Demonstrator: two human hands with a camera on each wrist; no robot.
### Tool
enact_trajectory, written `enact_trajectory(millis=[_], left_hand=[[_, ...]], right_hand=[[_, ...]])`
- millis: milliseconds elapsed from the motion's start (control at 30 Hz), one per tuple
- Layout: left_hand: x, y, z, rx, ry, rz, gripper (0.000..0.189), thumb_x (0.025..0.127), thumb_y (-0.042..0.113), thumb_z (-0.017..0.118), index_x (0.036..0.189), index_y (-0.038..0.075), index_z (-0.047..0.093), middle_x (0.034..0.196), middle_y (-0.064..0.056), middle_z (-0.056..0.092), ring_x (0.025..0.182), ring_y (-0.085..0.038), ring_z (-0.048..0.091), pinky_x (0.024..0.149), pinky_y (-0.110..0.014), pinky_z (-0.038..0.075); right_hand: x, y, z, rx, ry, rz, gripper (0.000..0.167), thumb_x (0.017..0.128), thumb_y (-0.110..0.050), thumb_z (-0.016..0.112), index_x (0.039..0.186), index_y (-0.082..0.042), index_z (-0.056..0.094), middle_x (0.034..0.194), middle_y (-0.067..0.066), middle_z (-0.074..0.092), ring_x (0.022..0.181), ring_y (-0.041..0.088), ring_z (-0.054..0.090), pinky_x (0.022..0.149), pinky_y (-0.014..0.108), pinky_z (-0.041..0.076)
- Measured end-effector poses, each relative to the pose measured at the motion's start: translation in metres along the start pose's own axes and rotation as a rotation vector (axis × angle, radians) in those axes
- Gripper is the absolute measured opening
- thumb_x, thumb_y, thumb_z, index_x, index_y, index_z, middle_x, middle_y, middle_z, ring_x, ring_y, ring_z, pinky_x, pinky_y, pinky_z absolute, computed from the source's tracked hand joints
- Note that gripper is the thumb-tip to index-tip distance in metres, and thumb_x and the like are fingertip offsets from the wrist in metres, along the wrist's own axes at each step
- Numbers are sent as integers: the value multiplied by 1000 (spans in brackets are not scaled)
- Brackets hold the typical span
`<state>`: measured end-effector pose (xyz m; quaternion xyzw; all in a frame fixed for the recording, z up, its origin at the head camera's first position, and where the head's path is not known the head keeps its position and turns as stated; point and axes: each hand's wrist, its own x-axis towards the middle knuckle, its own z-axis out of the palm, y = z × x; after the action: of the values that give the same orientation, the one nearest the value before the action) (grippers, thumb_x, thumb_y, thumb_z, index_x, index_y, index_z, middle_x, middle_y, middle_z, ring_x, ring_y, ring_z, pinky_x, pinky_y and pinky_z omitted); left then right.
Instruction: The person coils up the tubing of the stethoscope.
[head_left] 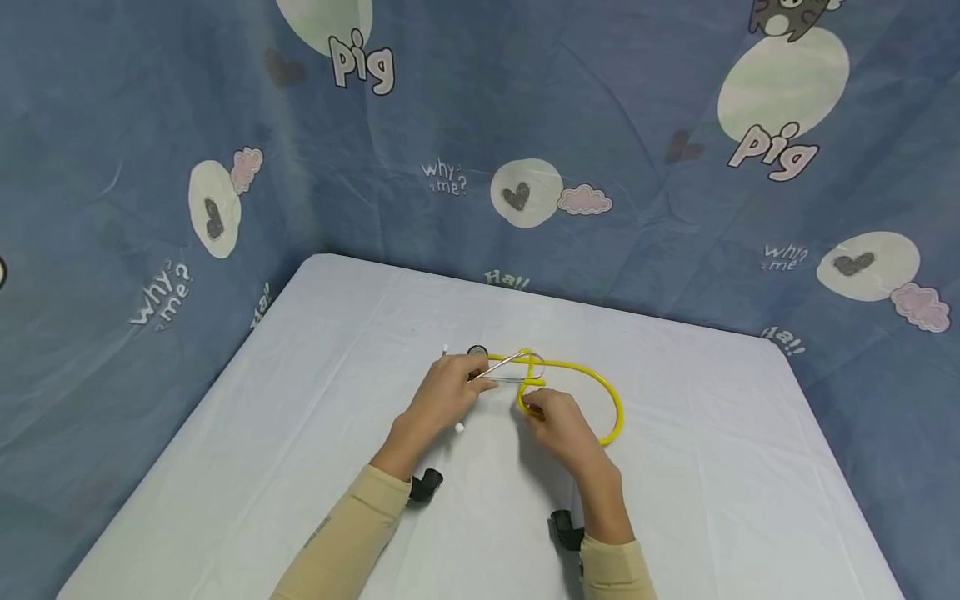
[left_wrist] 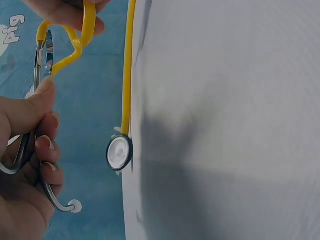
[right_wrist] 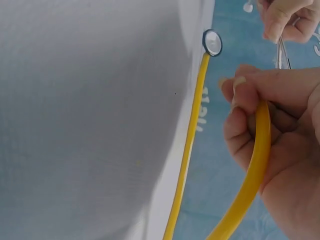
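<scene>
A stethoscope with yellow tubing (head_left: 618, 404) is held up between both hands over the table. My left hand (head_left: 447, 390) grips its metal ear tubes (head_left: 504, 364), fingers curled round them. One white ear tip (left_wrist: 75, 206) sticks out below those fingers in the left wrist view. To the right, my right hand (head_left: 564, 427) pinches the yellow tube close to the Y-shaped fork (left_wrist: 77, 44). From there the tubing loops out to the right and back behind the hands. At its end, the round chest piece (left_wrist: 119, 152) with a dark rim lies beyond my left hand.
A white cloth covers the table (head_left: 720, 467). Blue printed fabric (head_left: 645, 250) stands along its back and sides. Black mounts (head_left: 426, 486) are at both wrists, below the forearms.
</scene>
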<state>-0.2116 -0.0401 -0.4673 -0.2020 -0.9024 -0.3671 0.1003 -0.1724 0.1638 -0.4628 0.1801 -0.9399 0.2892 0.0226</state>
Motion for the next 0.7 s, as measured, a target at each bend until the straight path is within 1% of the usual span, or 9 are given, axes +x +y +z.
enact_trajectory(millis=[133, 267, 367, 533, 700], left_hand=[[1, 2, 5, 20, -12, 20, 29, 83, 26, 79, 74, 20, 52, 70, 4, 51, 64, -13, 46, 60, -27, 35], [0, 5, 9, 43, -9, 41, 35, 83, 26, 79, 70, 19, 47, 68, 4, 45, 63, -14, 43, 60, -27, 33], [-1, 6, 10, 55, -3, 55, 38, 82, 25, 79, 68, 18, 45, 66, 3, 43, 62, -14, 42, 59, -27, 33], [-2, 6, 12, 67, 10, 73, 37, 82, 25, 79, 69, 18, 45, 67, 3, 47, 62, -15, 44, 59, -27, 34], [-2, 6, 15, 84, 33, 94, 36, 82, 26, 79, 69, 19, 46, 68, 3, 50, 64, -15, 45, 60, -28, 36]], right_hand=[[0, -1, 1, 10, -4, -49, 24, 86, 2, 70, 68, -9, 59, 64, -5, 42, 63, 9, 39, 60, 22, 35], [0, -4, 3, 20, -12, -76, 33, 86, -2, 73, 63, -14, 53, 61, -8, 36, 58, 6, 34, 56, 19, 31], [0, -7, 4, 15, -13, -81, 36, 87, -4, 73, 61, -15, 50, 59, -9, 36, 56, 3, 34, 54, 18, 30], [-1, -10, 3, 27, -10, -92, 40, 89, -5, 70, 59, -17, 47, 58, -10, 41, 52, 1, 38, 51, 17, 34], [-1, -12, 3, 57, -17, -70, 37, 90, -4, 69, 61, -17, 50, 58, -10, 46, 52, 2, 44, 51, 18, 38]])
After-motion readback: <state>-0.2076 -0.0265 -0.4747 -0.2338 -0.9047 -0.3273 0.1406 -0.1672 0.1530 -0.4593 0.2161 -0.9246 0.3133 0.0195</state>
